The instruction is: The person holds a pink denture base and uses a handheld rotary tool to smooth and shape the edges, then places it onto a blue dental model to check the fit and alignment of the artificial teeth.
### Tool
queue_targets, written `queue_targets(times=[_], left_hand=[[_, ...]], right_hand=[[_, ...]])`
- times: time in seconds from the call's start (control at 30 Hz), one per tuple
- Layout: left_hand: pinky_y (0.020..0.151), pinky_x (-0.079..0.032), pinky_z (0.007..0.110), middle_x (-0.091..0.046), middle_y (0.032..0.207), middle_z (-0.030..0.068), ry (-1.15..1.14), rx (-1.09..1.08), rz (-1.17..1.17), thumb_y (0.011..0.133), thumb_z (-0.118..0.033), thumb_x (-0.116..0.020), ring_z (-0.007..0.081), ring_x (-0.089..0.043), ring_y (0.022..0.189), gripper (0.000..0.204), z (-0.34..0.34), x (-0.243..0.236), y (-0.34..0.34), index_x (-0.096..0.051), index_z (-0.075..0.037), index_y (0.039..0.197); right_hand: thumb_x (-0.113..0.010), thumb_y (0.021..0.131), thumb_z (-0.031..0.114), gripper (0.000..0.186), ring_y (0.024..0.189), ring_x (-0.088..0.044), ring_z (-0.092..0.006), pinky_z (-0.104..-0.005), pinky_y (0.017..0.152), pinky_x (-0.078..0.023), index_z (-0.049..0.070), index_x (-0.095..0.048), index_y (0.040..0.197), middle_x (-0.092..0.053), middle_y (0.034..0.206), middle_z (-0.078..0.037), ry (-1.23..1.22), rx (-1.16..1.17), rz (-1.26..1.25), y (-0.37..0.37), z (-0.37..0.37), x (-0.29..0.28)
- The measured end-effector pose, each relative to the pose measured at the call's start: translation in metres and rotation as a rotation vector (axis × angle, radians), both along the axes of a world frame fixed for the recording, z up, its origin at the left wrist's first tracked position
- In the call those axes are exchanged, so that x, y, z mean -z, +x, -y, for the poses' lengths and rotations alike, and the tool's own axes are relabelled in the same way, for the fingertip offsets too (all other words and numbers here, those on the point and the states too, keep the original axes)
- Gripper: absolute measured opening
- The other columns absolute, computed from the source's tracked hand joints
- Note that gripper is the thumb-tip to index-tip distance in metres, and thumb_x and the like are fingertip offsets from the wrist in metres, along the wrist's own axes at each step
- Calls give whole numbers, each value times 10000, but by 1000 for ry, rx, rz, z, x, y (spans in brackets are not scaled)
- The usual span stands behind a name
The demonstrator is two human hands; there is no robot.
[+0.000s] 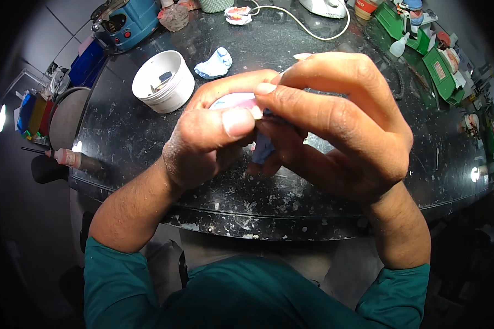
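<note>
Above the front of the bench, both my hands close around a small dental cast [237,101], pale blue and white with some pink on it. My left hand [203,123] grips it, thumb across the near side and fingers curled behind. A small whitish piece like a tooth [256,112] shows beside the left thumb tip. My right hand [346,118] has its index fingertip and thumb pressed to the cast's right end; its other fingers arch above. More of the blue cast shows under the fingers. The hands hide most of the work between them.
Left of the hands stands a white tub [163,82] with small items inside. Behind them lies a blue plaster piece [214,63]. Farther back are a blue machine [129,24], another dental model [238,15] and a white cord [307,32]. Green trays [443,75] hold models at right.
</note>
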State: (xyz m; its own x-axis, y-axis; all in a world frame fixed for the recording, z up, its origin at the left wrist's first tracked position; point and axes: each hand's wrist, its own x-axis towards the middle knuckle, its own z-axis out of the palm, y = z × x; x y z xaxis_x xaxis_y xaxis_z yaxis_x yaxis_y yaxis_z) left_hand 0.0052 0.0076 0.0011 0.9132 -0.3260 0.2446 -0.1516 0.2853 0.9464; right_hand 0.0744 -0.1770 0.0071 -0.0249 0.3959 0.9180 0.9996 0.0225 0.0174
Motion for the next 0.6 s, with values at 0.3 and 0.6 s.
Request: queue_targets(times=[0.3,0.6], left_hand=[[639,-497,267,-622,951,104,-79,14,-77,790,-393,-572,152,-608,780,557,4,-2,0,-567,37,1145],[563,-473,251,-640,803,110,-120,27,-49,869,-355,-518,140,-606,631,453,-1,-1,3,-587,37,1085]], right_hand=[[-796,683,10,349,886,-639,-222,-321,747,-538,-13,-709,1019,-657,979,-130,-19,-52,-109,-2,0,-3],[-622,897,157,498,995,-643,-174,-261,813,-550,-105,-521,1308,-593,1265,-204,-58,-369,-983,-20,-4,1]])
